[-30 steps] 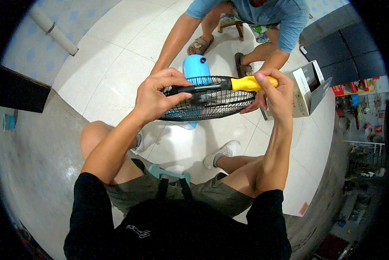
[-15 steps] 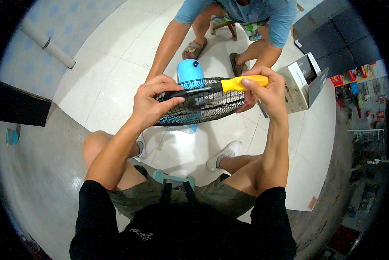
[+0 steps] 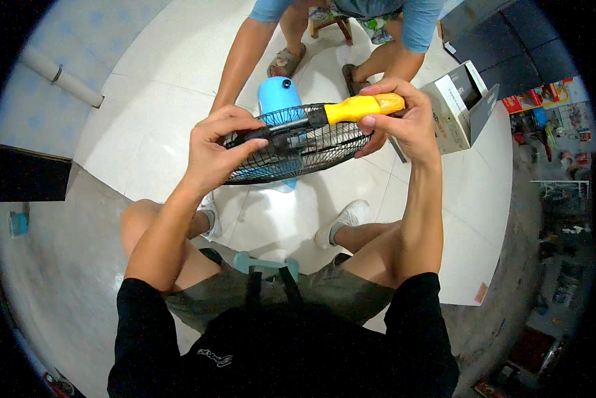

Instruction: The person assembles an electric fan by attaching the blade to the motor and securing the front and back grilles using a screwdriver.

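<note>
In my right hand (image 3: 402, 123) is a screwdriver (image 3: 361, 109) with a yellow handle, held between thumb and fingers. Its dark shaft runs leftward across the top of a fan's black wire grille (image 3: 291, 162). My left hand (image 3: 218, 142) pinches a black piece (image 3: 250, 137) at the screwdriver's tip, by the grille's rim; whether it is part of the grille or the shaft's end, I cannot tell. Behind the grille stands the fan's blue body (image 3: 279, 96). A co-worker's hand (image 3: 372, 144) touches the grille's right side; their other hand is hidden behind my left one.
The co-worker in a blue shirt (image 3: 422, 26) faces me, by a wooden stool (image 3: 331, 28). An opened carton (image 3: 452, 113) stands on the tiled floor (image 3: 430, 245) at the right. A black box (image 3: 29, 174) is far left, shelves of goods (image 3: 566, 179) far right.
The whole view has shifted a little, so the fan sits slightly higher and further left. The screwdriver's handle has turned in my right fingers; my left hand keeps its pinch.
</note>
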`<action>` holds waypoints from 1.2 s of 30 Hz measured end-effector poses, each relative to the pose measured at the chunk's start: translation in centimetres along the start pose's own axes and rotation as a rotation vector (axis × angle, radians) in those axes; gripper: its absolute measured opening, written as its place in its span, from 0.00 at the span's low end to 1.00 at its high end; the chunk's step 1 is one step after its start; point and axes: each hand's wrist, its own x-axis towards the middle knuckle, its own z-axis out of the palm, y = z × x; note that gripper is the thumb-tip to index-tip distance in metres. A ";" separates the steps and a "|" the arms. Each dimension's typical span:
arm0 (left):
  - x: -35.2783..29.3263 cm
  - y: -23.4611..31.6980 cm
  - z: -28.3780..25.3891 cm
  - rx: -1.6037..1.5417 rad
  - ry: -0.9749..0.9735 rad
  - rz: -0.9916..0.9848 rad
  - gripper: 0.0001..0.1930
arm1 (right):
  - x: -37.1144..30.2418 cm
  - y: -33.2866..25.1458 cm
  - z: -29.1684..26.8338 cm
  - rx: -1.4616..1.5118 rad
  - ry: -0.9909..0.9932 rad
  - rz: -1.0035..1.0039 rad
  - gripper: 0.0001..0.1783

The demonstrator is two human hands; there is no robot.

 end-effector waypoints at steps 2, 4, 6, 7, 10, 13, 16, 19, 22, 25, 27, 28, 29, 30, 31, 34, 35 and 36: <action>-0.1 -0.1 0.1 0.010 -0.002 -0.003 0.11 | 0.0 -0.1 0.6 -0.023 0.041 -0.045 0.18; -0.2 0.0 0.2 -0.025 0.010 -0.014 0.12 | -0.1 -0.1 0.8 0.055 0.055 0.055 0.16; -0.4 0.0 0.1 -0.027 0.009 -0.028 0.12 | 0.0 -0.2 1.8 0.112 0.131 0.167 0.14; -0.5 -0.2 0.0 -0.029 0.008 -0.037 0.12 | 0.0 -0.3 2.0 0.116 0.129 0.170 0.14; -0.4 -0.6 -0.1 -0.041 0.002 -0.022 0.12 | 0.1 -0.7 1.5 0.002 0.163 0.294 0.15; -0.4 0.2 0.1 -0.088 0.009 -0.074 0.12 | 0.2 -0.3 1.0 -0.123 0.108 0.222 0.14; -0.3 -0.2 0.1 -0.090 0.001 -0.047 0.12 | 0.1 0.1 0.7 -0.057 0.095 -0.053 0.12; -0.2 -0.3 0.0 -0.072 0.011 -0.048 0.12 | -0.2 0.2 1.0 -0.047 0.131 0.018 0.12; -0.2 0.0 0.0 -0.059 0.011 -0.056 0.12 | -0.4 0.2 1.1 0.012 0.157 0.193 0.13; -0.4 -0.4 0.2 -0.085 0.022 -0.043 0.12 | 0.2 0.0 2.0 -0.082 0.297 0.209 0.17; -0.5 -0.4 0.1 -0.072 0.033 -0.045 0.12 | 0.4 -0.2 2.3 -0.144 0.317 0.203 0.19; -0.5 -0.4 0.1 -0.057 0.024 -0.060 0.12 | 0.5 -0.4 2.5 -0.179 0.313 0.186 0.18; -0.4 -0.3 0.0 -0.043 0.015 -0.074 0.12 | 0.5 -0.5 2.4 -0.215 0.309 0.169 0.18; -0.5 -0.1 -0.1 -0.040 0.016 -0.108 0.13 | 0.4 -0.5 1.7 -0.196 0.212 0.152 0.12; -0.5 0.0 -0.2 -0.037 0.023 -0.104 0.13 | 0.3 -0.6 1.9 -0.196 0.207 0.145 0.12; -0.5 -0.1 -0.2 -0.011 0.002 -0.095 0.13 | 0.0 0.1 0.4 -0.069 0.081 -0.061 0.17; -0.6 -0.1 -0.2 -0.010 0.007 -0.091 0.13 | -0.1 0.3 0.2 -0.071 0.077 -0.065 0.17; -0.5 -0.1 -0.3 -0.006 0.004 -0.105 0.13 | -0.4 0.4 0.1 -0.046 0.080 -0.017 0.17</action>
